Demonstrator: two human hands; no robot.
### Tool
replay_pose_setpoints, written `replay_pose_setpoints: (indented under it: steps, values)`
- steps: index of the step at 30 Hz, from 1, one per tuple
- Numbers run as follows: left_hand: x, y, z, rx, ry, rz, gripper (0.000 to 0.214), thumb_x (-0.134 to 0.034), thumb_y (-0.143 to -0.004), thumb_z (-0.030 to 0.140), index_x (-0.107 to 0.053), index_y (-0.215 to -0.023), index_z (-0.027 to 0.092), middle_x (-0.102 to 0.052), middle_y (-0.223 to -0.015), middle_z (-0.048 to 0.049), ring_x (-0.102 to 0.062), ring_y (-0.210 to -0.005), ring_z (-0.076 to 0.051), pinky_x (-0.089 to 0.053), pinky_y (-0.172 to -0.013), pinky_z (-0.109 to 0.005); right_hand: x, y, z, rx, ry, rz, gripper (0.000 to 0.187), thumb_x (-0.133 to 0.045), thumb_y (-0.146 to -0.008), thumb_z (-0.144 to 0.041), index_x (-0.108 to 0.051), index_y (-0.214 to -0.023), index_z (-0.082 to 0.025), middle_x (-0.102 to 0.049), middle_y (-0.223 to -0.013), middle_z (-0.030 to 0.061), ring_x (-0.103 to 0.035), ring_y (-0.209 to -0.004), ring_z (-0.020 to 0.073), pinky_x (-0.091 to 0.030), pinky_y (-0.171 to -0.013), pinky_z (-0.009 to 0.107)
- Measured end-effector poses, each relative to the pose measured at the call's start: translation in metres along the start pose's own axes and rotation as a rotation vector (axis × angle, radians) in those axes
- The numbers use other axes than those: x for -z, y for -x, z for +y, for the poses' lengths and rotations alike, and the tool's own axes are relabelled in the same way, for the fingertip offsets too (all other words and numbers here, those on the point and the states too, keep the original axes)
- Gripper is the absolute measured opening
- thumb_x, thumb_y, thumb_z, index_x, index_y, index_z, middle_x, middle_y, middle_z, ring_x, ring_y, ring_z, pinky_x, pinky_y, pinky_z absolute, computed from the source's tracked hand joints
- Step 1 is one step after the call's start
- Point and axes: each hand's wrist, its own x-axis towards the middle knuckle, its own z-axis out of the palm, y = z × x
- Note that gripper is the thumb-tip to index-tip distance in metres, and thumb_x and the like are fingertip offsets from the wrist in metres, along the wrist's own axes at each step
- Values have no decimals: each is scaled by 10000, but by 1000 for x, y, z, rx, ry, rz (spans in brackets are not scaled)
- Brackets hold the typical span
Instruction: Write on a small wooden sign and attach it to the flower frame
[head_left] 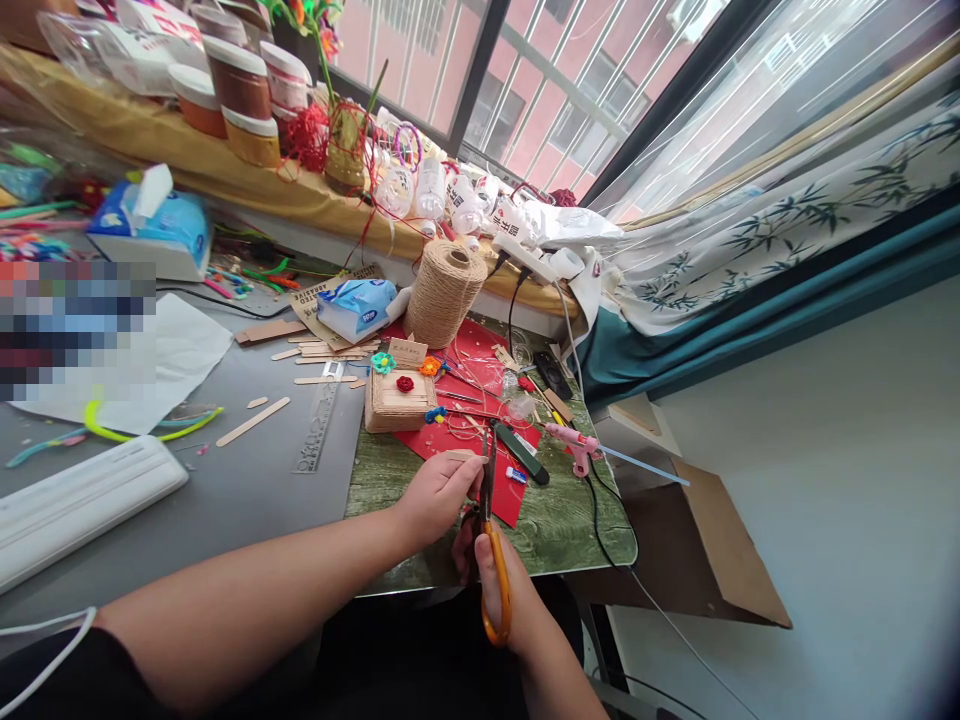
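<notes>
My right hand (506, 580) is closed around the orange handles of a pair of scissors (496, 560), blades pointing away from me. Just left of the blades, my left hand (435, 497) pinches a pale wooden craft stick (459, 456), partly covered by the fingers. Its right end reaches the scissors; whether the blades close on it I cannot tell. Beyond my hands stands a small twine-wrapped box (401, 418) with a red flower (405, 384) on its lid and green, orange and blue flowers around it. A large spool of jute twine (444, 290) is behind the box.
A pink glue gun (576, 445) with a long glue stick lies at the right edge, near a dark green utility knife (521, 452). Loose craft sticks (253, 421) and a clear ruler (319, 425) lie left. Red paper (510, 500) is under scattered scraps. Jars and bottles line the sill.
</notes>
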Motion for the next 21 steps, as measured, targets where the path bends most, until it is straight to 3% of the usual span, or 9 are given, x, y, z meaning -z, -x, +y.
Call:
replay_pose_setpoints:
  steps: [13, 21]
  values:
    - [1, -2, -1, -10, 7, -1, 500, -385, -1063, 394, -494, -618, 194, -514, -633, 12, -509, -657, -133, -396, -676, -272, -4, -2, 1, 27, -35, 32, 418, -397, -1065, -601, -548, -962, -224, -542, -719, 11, -489, -601, 172, -411, -555, 302]
    - [1, -1, 0, -14, 22, 2, 495, -391, -1061, 396, -497, -622, 195, -518, -633, 11, -503, -652, -132, -398, -667, -267, -6, -4, -8, 34, 12, 56, 383, -424, -1065, -570, -580, -1049, -221, -530, -737, 8, -451, -601, 168, -403, -545, 290]
